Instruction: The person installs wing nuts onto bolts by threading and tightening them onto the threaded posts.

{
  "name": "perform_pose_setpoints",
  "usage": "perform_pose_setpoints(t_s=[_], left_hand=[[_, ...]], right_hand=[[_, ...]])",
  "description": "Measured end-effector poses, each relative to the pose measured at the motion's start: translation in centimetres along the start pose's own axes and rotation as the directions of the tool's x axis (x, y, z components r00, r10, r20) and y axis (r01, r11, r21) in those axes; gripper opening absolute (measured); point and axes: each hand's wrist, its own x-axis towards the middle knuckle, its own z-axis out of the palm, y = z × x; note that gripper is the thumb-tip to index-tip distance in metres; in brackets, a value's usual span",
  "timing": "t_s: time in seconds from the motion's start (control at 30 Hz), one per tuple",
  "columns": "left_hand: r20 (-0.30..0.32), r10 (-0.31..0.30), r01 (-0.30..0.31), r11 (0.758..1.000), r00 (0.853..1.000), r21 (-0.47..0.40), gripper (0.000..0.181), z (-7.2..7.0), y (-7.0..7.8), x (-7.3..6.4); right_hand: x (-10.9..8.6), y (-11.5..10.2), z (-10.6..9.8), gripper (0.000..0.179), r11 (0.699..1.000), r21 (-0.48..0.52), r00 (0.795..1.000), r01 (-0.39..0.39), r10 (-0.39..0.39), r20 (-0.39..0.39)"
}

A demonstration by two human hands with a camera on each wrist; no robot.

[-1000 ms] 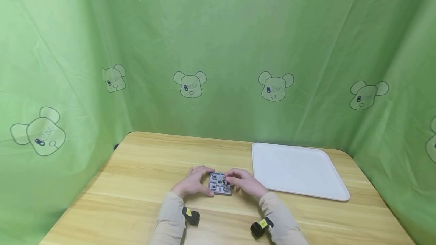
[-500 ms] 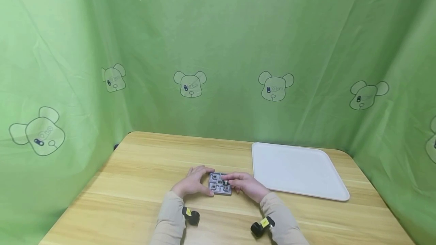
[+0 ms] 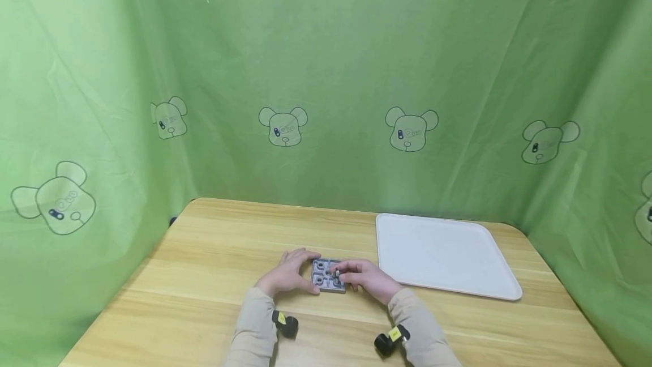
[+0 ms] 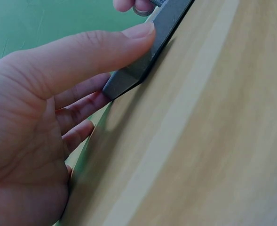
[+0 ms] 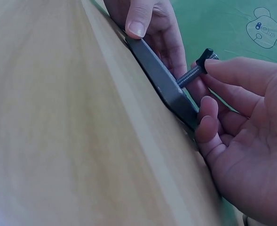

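Note:
A square grey plate [image 3: 321, 280] with grooves and round holes lies flat on the wooden table. My left hand [image 3: 289, 274] holds it by its left side, thumb [image 4: 138, 40] on the near edge and fingers round the far side. A threaded bolt [image 5: 189, 76] with a dark wing-shaped head stands up from the plate's right part. Thumb and index finger of my right hand [image 3: 368, 278] pinch that head, while its other fingers curl beside the plate's right edge. The bolt's lower end is hidden at the plate.
To the right, behind my right hand, a white rectangular tray [image 3: 443, 254] sits on the table [image 3: 229, 242]. Green curtains [image 3: 346, 174] with bear heads enclose the back and both sides. A small black camera is strapped to each wrist.
My right thumb and fingers have shifted around the bolt's head, first reaching over it, now drawn back a little. The left hand and the plate have stayed put.

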Motion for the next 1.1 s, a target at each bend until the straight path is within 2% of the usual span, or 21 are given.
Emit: perform_pose_setpoints(t_s=[0.2, 0.57, 0.83, 1.1], left_hand=[[0.002, -0.008, 0.008, 1.000, 1.000, 0.000, 0.089, 0.04, -0.04, 0.00], [0.006, -0.002, 0.002, 1.000, 1.000, 0.008, 0.088, -0.01, -0.06, -0.08], [0.005, 0.012, -0.012, 1.000, 1.000, 0.012, 0.088, 0.06, -0.23, 0.01], [0.000, 0.006, -0.006, 1.000, 1.000, 0.007, 0.088, 0.07, -0.12, 0.05]], right_hand=[[-0.02, -0.10, 0.15, 0.036, 1.000, -0.013, 1.000, 0.001, -0.002, -0.021], [-0.10, -0.39, 0.53, 0.034, 1.000, 0.019, 0.999, -0.004, 0.005, -0.049], [0.05, -0.18, 0.36, 0.036, 1.000, 0.030, 0.999, -0.001, 0.002, -0.036], [0.11, -0.21, 0.35, 0.037, 0.998, 0.050, 0.995, -0.039, 0.043, -0.085]])
